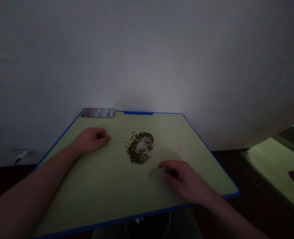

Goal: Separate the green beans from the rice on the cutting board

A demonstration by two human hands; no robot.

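Observation:
In the middle of the table lies a mixed heap of small dark green beans (133, 154) and white grains like rice (142, 146), with a few beans scattered around its far and left edges. My right hand (184, 179) is closed around a thin, pale utensil (155, 170). Its blurred front end points left, just below the heap, and its exact kind cannot be made out. Beyond that hand sits a small, separate patch of white grains (181, 151). My left hand (93, 140) rests on the table left of the heap, fingers curled closed, with nothing visible in them.
The pale green table (107, 196) has a blue rim and stands against a grey wall (147, 59). A flat, pixelated object (98, 113) lies at its far left corner. A socket with a plug (22, 154) is low on the left; another pale surface (273, 169) stands at right.

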